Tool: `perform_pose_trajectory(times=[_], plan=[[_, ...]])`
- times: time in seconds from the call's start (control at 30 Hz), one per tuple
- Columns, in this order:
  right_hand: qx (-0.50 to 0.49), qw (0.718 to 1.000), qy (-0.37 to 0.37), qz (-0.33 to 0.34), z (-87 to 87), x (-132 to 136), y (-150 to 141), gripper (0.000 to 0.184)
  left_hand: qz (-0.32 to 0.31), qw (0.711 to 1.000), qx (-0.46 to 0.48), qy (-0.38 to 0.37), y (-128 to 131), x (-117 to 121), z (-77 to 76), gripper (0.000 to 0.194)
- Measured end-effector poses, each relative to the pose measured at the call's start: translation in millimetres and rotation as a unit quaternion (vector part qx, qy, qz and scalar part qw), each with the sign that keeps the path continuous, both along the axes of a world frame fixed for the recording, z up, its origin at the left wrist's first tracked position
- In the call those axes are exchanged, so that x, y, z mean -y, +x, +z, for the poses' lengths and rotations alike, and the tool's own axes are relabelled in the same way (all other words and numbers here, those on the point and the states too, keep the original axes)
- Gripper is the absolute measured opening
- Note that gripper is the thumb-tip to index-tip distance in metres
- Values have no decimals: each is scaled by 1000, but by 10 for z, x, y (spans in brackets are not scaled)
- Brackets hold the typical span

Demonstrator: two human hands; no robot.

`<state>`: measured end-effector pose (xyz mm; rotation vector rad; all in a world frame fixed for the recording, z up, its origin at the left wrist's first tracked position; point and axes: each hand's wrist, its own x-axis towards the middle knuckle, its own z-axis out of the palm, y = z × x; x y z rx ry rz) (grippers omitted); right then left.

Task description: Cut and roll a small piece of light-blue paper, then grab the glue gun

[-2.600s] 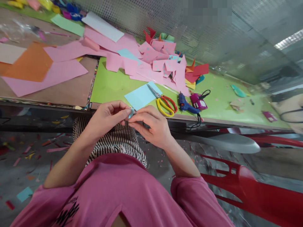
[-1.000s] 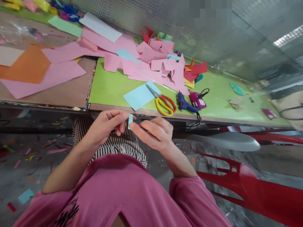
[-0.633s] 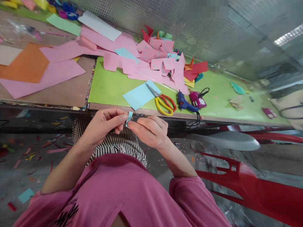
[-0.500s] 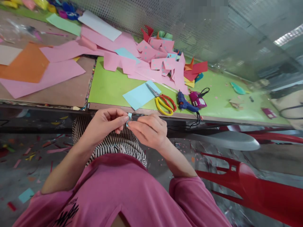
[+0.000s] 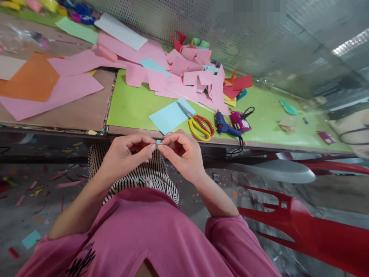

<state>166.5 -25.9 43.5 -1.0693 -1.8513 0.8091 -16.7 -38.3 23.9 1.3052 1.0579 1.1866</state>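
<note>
Between my fingertips is a small piece of light blue paper (image 5: 158, 142), mostly covered by the fingers. My left hand (image 5: 128, 153) pinches it from the left, thumb against forefinger. From the other side my right hand (image 5: 184, 156) pinches it too, so the two thumbs nearly meet. Just beyond the hands, a light blue sheet (image 5: 166, 117) lies on the green tabletop. Scissors (image 5: 198, 125) with one yellow and one red handle rest with their blades on that sheet. A blue glue gun (image 5: 226, 125) lies to their right.
Pink paper pieces (image 5: 184, 75), some dotted blue, are heaped along the back of the table. An orange sheet (image 5: 34, 79) lies at the left. Beside the glue gun is a purple box (image 5: 240, 121) with a black cord. A red chair (image 5: 305, 227) stands at the lower right.
My right hand has turned, its thumb now facing me, and its fingers have shifted along the blue paper. Less of the piece shows. The things on the table have not moved.
</note>
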Motion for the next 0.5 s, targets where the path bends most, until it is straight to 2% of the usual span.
perform_pose_trajectory(times=[0.23, 0.5], plan=[[-15, 998, -63, 9, -10, -20, 13, 22, -22, 999, -41, 13, -36, 1, -69, 15], [-52, 989, -132, 35, -17, -36, 30, 27, -31, 998, -59, 23, -27, 4, -32, 13]])
